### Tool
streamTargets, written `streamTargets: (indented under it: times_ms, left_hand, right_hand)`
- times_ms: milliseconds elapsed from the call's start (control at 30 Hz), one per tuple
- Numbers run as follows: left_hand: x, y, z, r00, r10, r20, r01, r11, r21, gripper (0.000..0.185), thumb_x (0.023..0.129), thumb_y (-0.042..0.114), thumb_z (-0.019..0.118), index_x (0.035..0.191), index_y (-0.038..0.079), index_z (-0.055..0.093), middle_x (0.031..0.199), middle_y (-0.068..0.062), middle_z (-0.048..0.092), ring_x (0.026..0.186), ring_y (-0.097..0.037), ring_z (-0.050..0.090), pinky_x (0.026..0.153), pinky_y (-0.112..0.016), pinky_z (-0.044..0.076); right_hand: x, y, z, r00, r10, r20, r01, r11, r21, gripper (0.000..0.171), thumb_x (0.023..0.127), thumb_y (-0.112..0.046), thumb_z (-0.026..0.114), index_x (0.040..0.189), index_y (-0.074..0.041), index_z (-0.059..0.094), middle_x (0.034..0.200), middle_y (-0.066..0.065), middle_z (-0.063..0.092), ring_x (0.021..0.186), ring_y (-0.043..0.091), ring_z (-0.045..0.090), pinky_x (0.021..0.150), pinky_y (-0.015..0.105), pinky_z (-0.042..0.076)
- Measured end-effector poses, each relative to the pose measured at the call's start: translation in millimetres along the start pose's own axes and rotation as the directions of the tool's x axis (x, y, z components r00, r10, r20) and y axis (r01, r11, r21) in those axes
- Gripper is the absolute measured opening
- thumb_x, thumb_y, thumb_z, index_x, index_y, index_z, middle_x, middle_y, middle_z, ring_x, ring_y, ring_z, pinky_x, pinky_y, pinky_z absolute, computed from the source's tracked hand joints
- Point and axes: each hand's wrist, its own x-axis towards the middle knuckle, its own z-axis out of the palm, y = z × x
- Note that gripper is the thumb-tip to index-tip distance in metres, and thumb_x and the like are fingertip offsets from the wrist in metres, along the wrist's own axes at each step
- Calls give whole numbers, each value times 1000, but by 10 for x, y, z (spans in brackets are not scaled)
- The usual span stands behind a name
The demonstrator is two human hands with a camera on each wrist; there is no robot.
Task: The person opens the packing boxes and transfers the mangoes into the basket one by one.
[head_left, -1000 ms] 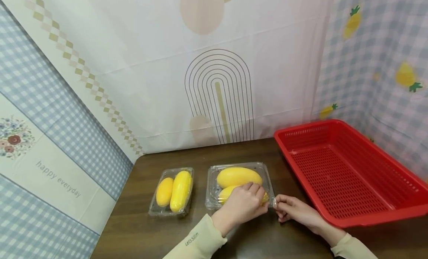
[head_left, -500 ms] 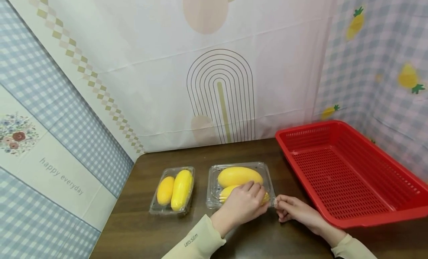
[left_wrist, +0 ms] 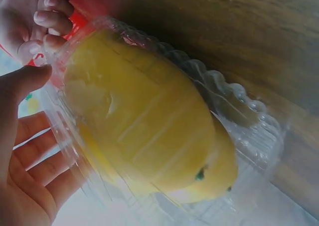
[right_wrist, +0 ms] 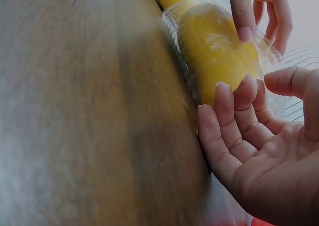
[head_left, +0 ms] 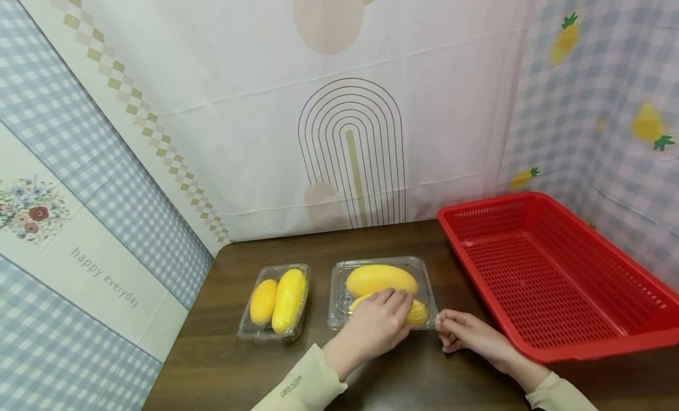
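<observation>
A clear plastic clamshell box (head_left: 338, 308) lies on the table in the head view, with two long yellow mango-like fruits (head_left: 381, 280) inside. My left hand (head_left: 379, 322) rests over its lid near the front, fingers stretched out and partly covering the nearer fruit. In the left wrist view the left thumb (left_wrist: 37, 80) lies at the edge of the lid. At the box's front right corner, my right hand (head_left: 464, 333) pinches the plastic between thumb and fingers. The right wrist view shows its fingers (right_wrist: 224, 101) curled at the box's end.
To the left stands a smaller clear box (head_left: 249, 333) with two yellow fruits (head_left: 289, 301). A large red plastic basket (head_left: 480, 281) takes up the right side of the brown wooden table (head_left: 212, 364). Patterned cloths (head_left: 254, 134) hang behind and at both sides.
My left hand has slid left and back from the box's right front edge, and its fingers have straightened on the lid. The right hand has stayed at the corner.
</observation>
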Motion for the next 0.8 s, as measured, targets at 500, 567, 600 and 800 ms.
streamTargets:
  times_ms: [500, 567, 600, 800]
  left_hand:
    - [-229, -160, -50, 998, 28, 51, -31, 998, 63, 45, 93, 47, 64, 124, 15, 70, 119, -2, 69, 104, -21, 67, 84, -34, 56]
    - [-253, -176, -54, 998, 28, 49, -31, 998, 57, 46, 93, 48, 64, 124, 15, 71, 120, -3, 69, 104, -23, 68, 84, -35, 56]
    - [-264, -181, -53, 998, 28, 48, -30, 998, 53, 46, 93, 48, 64, 124, 15, 71, 121, -4, 69, 105, -23, 68, 84, -35, 56]
    - [-296, -199, -57, 999, 35, 40, -36, 999, 40, 46, 93, 48, 64, 123, 14, 72, 121, -6, 70, 103, -25, 69, 84, -36, 57]
  right_hand:
    - [17, 5, -18, 1000, -6, 4, 6, 1000, -1, 24, 107, -21, 45, 96, -1, 52, 84, 6, 53, 80, 18, 58, 78, 37, 56]
    - [13, 16, -19, 1000, -8, 8, 8, 1000, 0, 24, 107, -21, 45, 97, -1, 52, 84, 6, 54, 81, 18, 58, 78, 37, 56]
    - [10, 21, -20, 1000, -8, 10, 8, 1000, 2, 24, 107, -21, 45, 97, -1, 53, 84, 6, 54, 80, 18, 58, 78, 37, 56]
    - [3, 25, -20, 1000, -8, 13, 8, 1000, 4, 23, 107, -21, 45, 95, -3, 53, 83, 5, 54, 80, 17, 58, 77, 36, 56]
